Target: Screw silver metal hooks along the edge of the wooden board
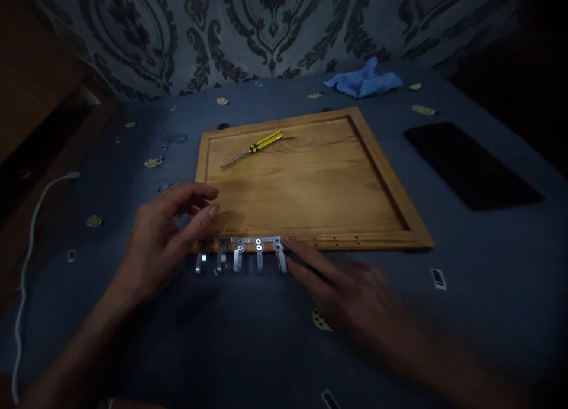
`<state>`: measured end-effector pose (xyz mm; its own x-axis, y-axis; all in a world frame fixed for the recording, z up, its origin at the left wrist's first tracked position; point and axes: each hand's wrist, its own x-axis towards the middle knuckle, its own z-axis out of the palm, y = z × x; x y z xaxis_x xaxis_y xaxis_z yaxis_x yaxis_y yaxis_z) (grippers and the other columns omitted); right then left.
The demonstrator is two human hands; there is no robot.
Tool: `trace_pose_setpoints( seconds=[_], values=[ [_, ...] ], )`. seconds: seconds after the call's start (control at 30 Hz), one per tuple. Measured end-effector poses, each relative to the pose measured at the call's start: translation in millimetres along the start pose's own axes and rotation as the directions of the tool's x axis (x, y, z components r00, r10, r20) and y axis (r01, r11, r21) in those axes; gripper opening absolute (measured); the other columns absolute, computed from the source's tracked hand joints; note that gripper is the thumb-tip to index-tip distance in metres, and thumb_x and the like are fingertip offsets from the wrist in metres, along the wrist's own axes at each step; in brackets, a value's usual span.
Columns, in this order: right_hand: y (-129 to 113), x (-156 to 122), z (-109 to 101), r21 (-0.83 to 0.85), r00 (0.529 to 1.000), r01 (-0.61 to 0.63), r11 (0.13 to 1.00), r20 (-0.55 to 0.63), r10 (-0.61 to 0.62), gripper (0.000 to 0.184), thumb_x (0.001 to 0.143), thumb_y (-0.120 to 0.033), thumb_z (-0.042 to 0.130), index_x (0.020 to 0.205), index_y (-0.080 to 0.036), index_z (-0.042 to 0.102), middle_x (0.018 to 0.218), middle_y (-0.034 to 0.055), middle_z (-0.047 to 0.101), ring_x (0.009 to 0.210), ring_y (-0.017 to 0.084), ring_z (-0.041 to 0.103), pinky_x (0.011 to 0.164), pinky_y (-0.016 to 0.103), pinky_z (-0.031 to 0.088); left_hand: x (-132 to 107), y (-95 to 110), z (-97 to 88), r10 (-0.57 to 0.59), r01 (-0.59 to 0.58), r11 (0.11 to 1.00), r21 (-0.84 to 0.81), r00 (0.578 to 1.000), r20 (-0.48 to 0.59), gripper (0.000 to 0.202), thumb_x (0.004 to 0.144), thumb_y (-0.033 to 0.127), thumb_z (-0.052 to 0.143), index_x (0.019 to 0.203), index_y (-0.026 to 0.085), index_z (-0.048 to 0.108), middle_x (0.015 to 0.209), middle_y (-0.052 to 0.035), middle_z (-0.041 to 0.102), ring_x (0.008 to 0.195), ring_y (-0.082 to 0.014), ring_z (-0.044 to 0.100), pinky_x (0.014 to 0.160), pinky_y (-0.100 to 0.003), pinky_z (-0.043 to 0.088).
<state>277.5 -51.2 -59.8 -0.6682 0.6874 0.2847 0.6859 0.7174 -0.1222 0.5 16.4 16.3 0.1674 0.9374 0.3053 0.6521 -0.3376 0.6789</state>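
A wooden board with a raised frame (377, 160) lies on a blue patterned cloth. A metal hook rail (242, 252) with several hooks sits along the board's near edge. My left hand (164, 237) hovers over the rail's left end, fingers spread and curled, holding nothing. My right hand (341, 287) lies flat with fingers stretched out, one fingertip touching the rail's right end. A yellow-and-black screwdriver (252, 149) rests on the board's far left part.
A black phone (470, 163) lies at the right. A crumpled blue cloth (361, 80) sits at the back. A white cable (31, 243) runs down the left side. Small screws and bits (171, 139) lie left of the board.
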Motion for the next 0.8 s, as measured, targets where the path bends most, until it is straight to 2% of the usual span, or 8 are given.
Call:
trace_pose_setpoints(
  seconds=[0.13, 0.27, 0.53, 0.67, 0.8],
  values=[
    [0, 2, -2, -0.004, 1.0, 0.014, 1.0, -0.013, -0.014, 0.061, 0.082, 0.009, 0.041, 0.131, -0.017, 0.067, 0.152, 0.0125, 0.062, 0.074, 0.015, 0.075, 0.061, 0.03, 0.061, 4, -7, -0.7, -0.065, 0.065, 0.998, 0.002, 0.998, -0.021, 0.021, 0.085, 0.041, 0.074, 0.099, 0.026, 0.079, 0.087, 0.0015, 0.08, 0.074, -0.0169, 0.073, 0.06, -0.025, 0.053],
    [-1, 3, -3, -0.009, 0.999, -0.004, 1.0, -0.038, 0.004, 0.059, 0.083, 0.008, 0.042, 0.128, -0.018, 0.068, 0.148, 0.0105, 0.065, 0.072, 0.014, 0.075, 0.061, 0.029, 0.06, 6, -10, -1.3, -0.095, 0.094, 0.994, -0.049, 0.995, -0.017, 0.019, 0.084, 0.04, 0.074, 0.096, 0.025, 0.078, 0.086, 0.0013, 0.079, 0.073, -0.0161, 0.072, 0.063, -0.025, 0.054],
    [1, 0, -1, 0.009, 1.0, -0.015, 1.0, -0.02, 0.016, 0.057, 0.087, 0.006, 0.045, 0.133, -0.02, 0.067, 0.15, 0.0107, 0.063, 0.076, 0.015, 0.077, 0.066, 0.028, 0.063, 10, -18, -1.3, -0.102, 0.095, 0.984, -0.153, 0.994, -0.043, 0.019, 0.083, 0.036, 0.076, 0.094, 0.019, 0.077, 0.082, -0.0011, 0.077, 0.071, -0.0145, 0.067, 0.062, -0.024, 0.052],
    [2, 0, 2, -0.01, 0.999, -0.006, 1.0, -0.037, 0.005, 0.056, 0.09, 0.004, 0.043, 0.136, -0.019, 0.065, 0.151, 0.0124, 0.062, 0.083, 0.018, 0.078, 0.064, 0.031, 0.065, 13, -25, -5.3, -0.13, 0.1, 0.971, -0.218, 0.983, -0.127, 0.021, 0.082, 0.035, 0.079, 0.095, 0.019, 0.077, 0.085, -0.0022, 0.077, 0.073, -0.0154, 0.069, 0.062, -0.025, 0.052],
    [3, 1, 4, -0.031, 0.996, 0.012, 0.999, -0.086, -0.015, 0.053, 0.09, 0.006, 0.042, 0.129, -0.018, 0.069, 0.149, 0.011, 0.064, 0.08, 0.016, 0.078, 0.063, 0.028, 0.063, 23, -41, -17.7, -0.13, 0.055, 0.963, -0.265, 0.952, -0.276, 0.02, 0.078, 0.032, 0.081, 0.092, 0.019, 0.076, 0.081, -0.0019, 0.075, 0.069, -0.0147, 0.069, 0.06, -0.024, 0.053]
  ],
)
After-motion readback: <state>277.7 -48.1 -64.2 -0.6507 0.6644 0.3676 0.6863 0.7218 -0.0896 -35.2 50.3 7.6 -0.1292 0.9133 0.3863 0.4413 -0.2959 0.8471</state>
